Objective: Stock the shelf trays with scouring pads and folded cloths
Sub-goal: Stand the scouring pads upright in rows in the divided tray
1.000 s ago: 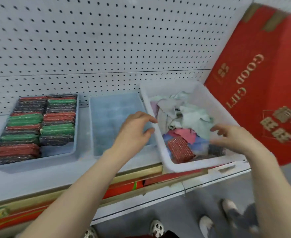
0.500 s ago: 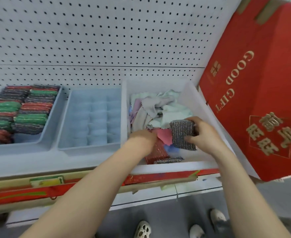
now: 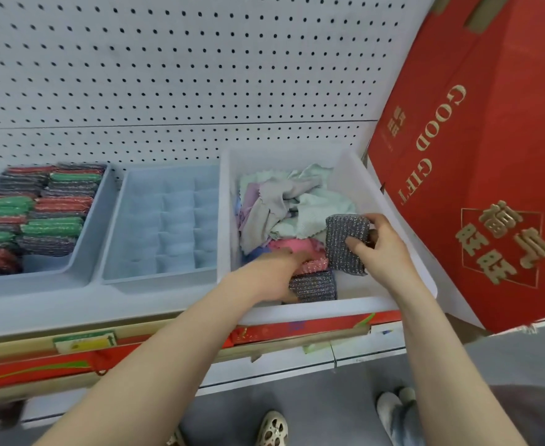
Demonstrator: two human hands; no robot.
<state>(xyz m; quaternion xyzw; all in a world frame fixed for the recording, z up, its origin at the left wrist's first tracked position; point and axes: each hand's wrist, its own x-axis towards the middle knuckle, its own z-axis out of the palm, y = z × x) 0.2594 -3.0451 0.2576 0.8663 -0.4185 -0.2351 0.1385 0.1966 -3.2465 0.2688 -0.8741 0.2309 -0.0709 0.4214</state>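
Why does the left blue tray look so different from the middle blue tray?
The left tray is packed with rows of red, green and grey scouring pads, while the middle tray holds nothing. The middle tray shows a grid of small compartments on its floor; the left tray's floor is mostly covered by pads. Both are pale blue, rectangular, and sit side by side on the shelf.

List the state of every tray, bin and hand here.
left tray: nearly full of scouring pads
divided tray: holds nothing
white bin: holds crumpled cloths and loose pads
grey pad: lifted, gripped
right hand: grips the grey pad
left hand: reaches among pads, grip unclear
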